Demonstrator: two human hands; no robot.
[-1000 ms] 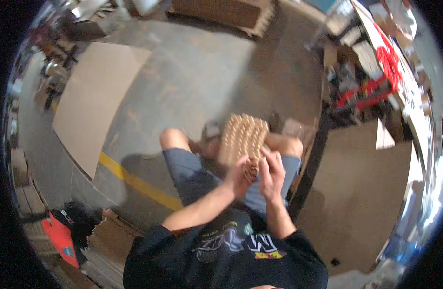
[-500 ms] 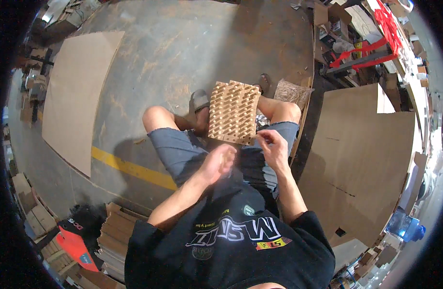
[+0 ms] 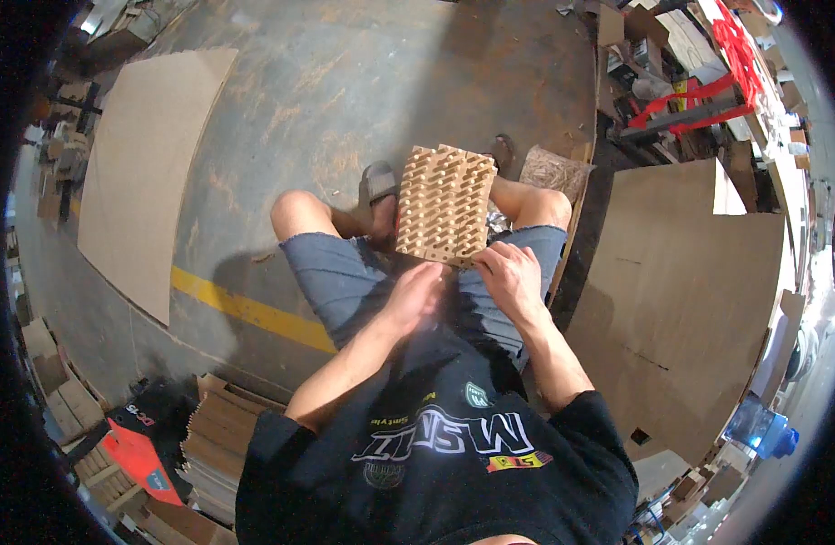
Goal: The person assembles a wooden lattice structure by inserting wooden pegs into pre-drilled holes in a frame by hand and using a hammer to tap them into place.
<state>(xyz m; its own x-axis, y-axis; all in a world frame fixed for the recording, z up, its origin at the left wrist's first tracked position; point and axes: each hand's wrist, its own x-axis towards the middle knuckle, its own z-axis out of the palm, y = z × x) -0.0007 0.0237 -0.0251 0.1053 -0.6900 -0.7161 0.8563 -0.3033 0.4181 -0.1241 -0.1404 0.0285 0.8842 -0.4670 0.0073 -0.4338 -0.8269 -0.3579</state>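
Resting both hands (image 3: 463,291), seemingly curled, below cardboard grid (image 3: 444,204).

1 head-worn fisheye view, looking steeply down, close over the lap, concrete floor (image 3: 363,109) bending toward rim

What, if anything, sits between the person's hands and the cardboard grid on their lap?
Nothing visible does. The right hand already touches the near edge of the cardboard grid, and the left hand sits just below it over the shorts.

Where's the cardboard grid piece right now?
In the head view, the cardboard grid sits centre frame on the person's lap between the knees, just beyond the left hand and right hand, which touches its near edge.
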